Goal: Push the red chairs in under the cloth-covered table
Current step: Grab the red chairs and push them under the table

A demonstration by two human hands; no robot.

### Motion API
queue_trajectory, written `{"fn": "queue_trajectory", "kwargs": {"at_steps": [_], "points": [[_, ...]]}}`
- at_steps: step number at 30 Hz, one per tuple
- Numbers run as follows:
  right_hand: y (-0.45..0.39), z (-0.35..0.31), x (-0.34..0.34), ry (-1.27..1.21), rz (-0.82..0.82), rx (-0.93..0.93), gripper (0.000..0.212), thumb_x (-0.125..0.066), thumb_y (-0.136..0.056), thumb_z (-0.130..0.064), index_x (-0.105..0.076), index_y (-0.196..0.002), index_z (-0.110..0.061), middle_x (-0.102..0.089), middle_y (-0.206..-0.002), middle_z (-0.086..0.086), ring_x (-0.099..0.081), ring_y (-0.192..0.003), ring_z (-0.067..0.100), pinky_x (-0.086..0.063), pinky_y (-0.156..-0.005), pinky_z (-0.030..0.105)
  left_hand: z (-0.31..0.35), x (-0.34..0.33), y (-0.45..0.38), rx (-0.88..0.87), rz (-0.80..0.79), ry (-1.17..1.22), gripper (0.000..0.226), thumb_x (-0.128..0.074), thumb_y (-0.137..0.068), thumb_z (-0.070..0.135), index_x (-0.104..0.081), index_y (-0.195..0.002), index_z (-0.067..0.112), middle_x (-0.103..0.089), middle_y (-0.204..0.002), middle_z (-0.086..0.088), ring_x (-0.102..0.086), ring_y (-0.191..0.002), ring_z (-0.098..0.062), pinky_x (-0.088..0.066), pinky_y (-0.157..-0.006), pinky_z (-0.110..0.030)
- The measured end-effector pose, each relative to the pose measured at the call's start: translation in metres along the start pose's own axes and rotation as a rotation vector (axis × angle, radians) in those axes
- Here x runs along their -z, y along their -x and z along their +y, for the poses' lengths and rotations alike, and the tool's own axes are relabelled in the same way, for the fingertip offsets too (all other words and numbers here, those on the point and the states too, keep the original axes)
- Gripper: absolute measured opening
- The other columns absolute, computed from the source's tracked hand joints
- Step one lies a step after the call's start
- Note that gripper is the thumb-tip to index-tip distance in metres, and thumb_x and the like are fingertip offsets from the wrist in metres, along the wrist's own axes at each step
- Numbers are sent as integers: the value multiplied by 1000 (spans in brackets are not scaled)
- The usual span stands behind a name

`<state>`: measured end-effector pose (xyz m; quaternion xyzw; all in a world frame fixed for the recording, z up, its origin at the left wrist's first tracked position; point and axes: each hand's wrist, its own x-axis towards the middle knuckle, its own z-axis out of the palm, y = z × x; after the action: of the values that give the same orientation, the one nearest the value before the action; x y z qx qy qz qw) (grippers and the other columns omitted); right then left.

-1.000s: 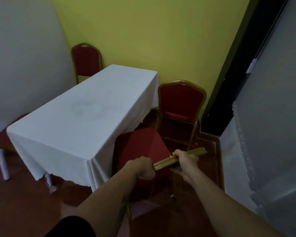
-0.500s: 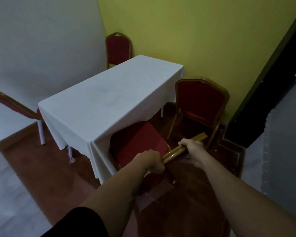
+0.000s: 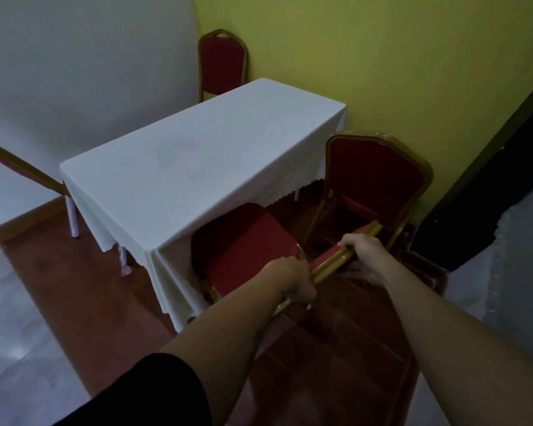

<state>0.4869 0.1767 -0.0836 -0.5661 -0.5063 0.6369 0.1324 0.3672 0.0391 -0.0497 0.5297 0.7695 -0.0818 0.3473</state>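
A red chair (image 3: 243,241) with a gold frame stands at the near right side of the cloth-covered table (image 3: 197,167), its seat partly under the white cloth. My left hand (image 3: 293,281) and my right hand (image 3: 362,250) both grip the gold top rail of its backrest. A second red chair (image 3: 376,179) stands just beyond it by the yellow wall, its back turned toward me. A third red chair (image 3: 222,63) is at the table's far end in the corner. The tilted back of another red chair (image 3: 19,164) shows at the left edge.
A yellow wall (image 3: 397,72) runs close along the right side of the table. A dark door frame (image 3: 486,192) and another white-draped surface (image 3: 523,272) crowd the right. The reddish floor (image 3: 83,287) lies in front and left of the table.
The view has swung right and drawn nearer to the table. The held chair's seat has slid a little farther under the cloth, with both hands still on its rail.
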Motion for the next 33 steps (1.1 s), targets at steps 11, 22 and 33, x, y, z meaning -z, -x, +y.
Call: {"fn": "queue_trajectory", "kwargs": {"at_steps": [11,22,33], "points": [[-30,-34,-1,102,-51,15,14,-62,-91,-15,-59,-103,-8,-68,-106,21,-70,-99,39,-56,-75,46,-5,22,-27,-42,26,-8,36,-58,-91,38,-67,-115,12,-66,-90,-2,-62,-77,-17,-51,-73,-34],[-70,-70,-5,251,-248,18,39,-71,-88,-32,-61,-120,-11,-71,-114,16,-71,-99,37,-60,-85,53,-11,44,-49,163,98,142,42,-61,-88,33,-59,-127,15,-61,-106,-5,-62,-97,-24,-55,-90,-38],[-100,-102,3,432,-456,15,60,-72,-87,-55,-59,-128,-13,-66,-114,16,-75,-94,36,-57,-84,52,-14,43,-73,340,243,239,41,-65,-84,32,-58,-123,22,-55,-92,2,-57,-82,-17,-47,-67,-28]]}}
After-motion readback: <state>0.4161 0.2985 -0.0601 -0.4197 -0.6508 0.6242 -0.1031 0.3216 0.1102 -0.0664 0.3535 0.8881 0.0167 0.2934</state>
